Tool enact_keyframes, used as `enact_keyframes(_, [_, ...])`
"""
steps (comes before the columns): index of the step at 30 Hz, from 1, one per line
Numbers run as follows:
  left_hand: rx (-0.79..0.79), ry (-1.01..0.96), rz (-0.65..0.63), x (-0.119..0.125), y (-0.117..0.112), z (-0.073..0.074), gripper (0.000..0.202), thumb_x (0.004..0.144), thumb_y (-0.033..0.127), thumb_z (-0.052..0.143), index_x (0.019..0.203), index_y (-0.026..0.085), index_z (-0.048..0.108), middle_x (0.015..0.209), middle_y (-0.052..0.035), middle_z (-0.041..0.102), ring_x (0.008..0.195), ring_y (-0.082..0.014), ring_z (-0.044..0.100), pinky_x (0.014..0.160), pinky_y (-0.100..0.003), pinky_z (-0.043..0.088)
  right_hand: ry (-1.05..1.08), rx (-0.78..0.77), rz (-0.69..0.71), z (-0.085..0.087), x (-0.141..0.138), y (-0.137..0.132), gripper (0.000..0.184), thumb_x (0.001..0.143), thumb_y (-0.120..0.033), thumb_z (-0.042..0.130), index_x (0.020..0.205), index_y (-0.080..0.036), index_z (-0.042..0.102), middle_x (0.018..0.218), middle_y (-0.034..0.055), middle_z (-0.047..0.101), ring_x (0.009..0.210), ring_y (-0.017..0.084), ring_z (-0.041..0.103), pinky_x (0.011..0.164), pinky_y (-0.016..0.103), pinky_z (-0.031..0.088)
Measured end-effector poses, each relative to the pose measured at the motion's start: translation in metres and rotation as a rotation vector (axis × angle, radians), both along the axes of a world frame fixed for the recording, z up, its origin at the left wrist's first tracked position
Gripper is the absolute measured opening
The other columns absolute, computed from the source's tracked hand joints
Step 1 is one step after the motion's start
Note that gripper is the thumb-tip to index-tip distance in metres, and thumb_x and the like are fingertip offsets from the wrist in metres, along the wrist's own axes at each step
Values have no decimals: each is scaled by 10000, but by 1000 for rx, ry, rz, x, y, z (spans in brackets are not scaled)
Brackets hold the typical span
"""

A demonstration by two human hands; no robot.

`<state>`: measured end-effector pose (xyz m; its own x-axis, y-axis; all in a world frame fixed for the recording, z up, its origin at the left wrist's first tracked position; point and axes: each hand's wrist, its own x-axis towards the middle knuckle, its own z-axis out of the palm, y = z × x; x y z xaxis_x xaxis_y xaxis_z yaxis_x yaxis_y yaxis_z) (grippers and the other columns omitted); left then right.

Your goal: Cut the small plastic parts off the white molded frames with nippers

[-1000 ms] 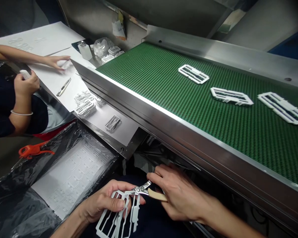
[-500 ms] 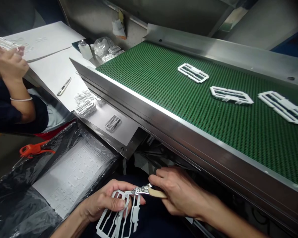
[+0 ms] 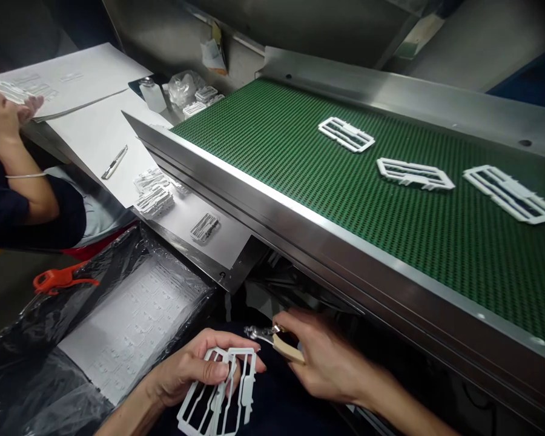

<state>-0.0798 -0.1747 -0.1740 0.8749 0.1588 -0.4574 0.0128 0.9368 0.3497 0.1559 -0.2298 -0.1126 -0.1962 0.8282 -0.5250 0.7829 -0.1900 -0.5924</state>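
Observation:
My left hand [image 3: 186, 370] pinches what look like two overlapping white plastic frames [image 3: 247, 392] with thin slats, the thumb pressing on top. They hang down over my lap. My right hand [image 3: 324, 360] is wrapped around a pair of nippers [image 3: 287, 350] with cream handles. The metal jaws point left, just above and apart from the frames' upper edge. On the green conveyor belt [image 3: 272, 151] beyond my hands lie three similar white frames, one of them the nearer-right frame [image 3: 511, 194].
A metal side rail [image 3: 300, 227] borders the belt. At left, a co-worker's hands [image 3: 4, 112] hold a white frame. Stacked frames [image 3: 154, 200] and a utility knife [image 3: 115, 162] lie on the white-covered table. An orange clamp [image 3: 61, 278] grips a black plastic-lined box [image 3: 36, 351].
The nippers have come away from the frames' top edge, rising slightly. My left hand has stayed nearly still. The co-worker's hands have lowered and moved left.

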Motion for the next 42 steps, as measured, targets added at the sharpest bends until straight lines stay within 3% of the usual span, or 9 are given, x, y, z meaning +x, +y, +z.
enact_keyframes(10, [67, 16, -78, 2, 4, 3, 520, 646, 331, 765, 1076, 52, 676, 798, -114, 673, 619, -119, 541, 565, -198, 410, -67, -18, 203, 22, 5, 10, 403, 593, -73, 522, 974, -202, 556, 883, 57, 531, 801, 235, 539, 629, 293, 385])
enact_keyframes(19, [78, 25, -70, 2, 3, 3, 523, 660, 310, 764, 1137, 124, 659, 891, -122, 692, 675, -139, 561, 612, -224, 428, -131, 34, 294, 23, 7, 13, 230, 558, -96, 507, 754, -209, 463, 758, 18, 495, 671, 180, 511, 529, 247, 298])
enact_keyframes(23, [56, 17, -60, 3, 2, 1, 552, 650, 312, 771, 1141, 91, 652, 873, -130, 693, 657, -137, 560, 595, -221, 433, -115, 69, 289, 21, 9, 11, 207, 563, -105, 495, 722, -213, 421, 723, 0, 491, 626, 148, 487, 511, 240, 261])
enact_keyframes(28, [38, 17, -53, 4, 3, 2, 564, 639, 301, 786, 1136, 72, 651, 1023, -178, 706, 668, -120, 571, 602, -199, 434, -141, 158, 301, 19, 10, 10, 207, 570, -108, 500, 680, -217, 364, 648, -27, 451, 552, 120, 404, 490, 261, 182])
enact_keyframes(31, [31, 3, -46, 3, 3, 3, 523, 645, 287, 784, 1107, 72, 667, 1070, -190, 707, 697, -126, 600, 618, -193, 451, -60, 138, 217, 11, 11, 5, 214, 576, -82, 500, 677, -218, 369, 642, -40, 469, 554, 113, 425, 491, 250, 200])
enact_keyframes(34, [21, -14, -37, 4, 2, 2, 516, 650, 291, 786, 1110, 88, 668, 1084, -192, 709, 716, -132, 630, 635, -192, 473, 48, 27, -5, 0, 9, -2, 168, 645, -82, 512, 697, -222, 436, 648, -41, 516, 593, 125, 479, 511, 236, 246])
enact_keyframes(37, [11, -15, -21, 5, 1, 1, 533, 657, 293, 786, 1141, 113, 653, 1109, -184, 704, 752, -141, 648, 653, -195, 486, 71, -72, -235, -6, 3, -6, 57, 800, -232, 529, 758, -221, 492, 700, -15, 571, 643, 151, 519, 544, 243, 297])
enact_keyframes(39, [13, 3, -6, 7, 1, 0, 523, 665, 284, 783, 1145, 123, 651, 1125, -175, 699, 768, -147, 652, 677, -212, 492, 111, -97, -334, -6, -3, -5, 137, 849, -339, 520, 797, -214, 496, 730, -6, 570, 655, 156, 512, 568, 253, 326])
enact_keyframes(42, [51, 68, 32, 9, 4, 1, 499, 684, 265, 776, 1155, 164, 646, 1097, -124, 712, 792, -152, 647, 725, -235, 484, 309, -113, -452, -3, -15, 3, 162, 855, -346, 519, 789, -208, 466, 700, -32, 506, 638, 137, 460, 583, 250, 349])
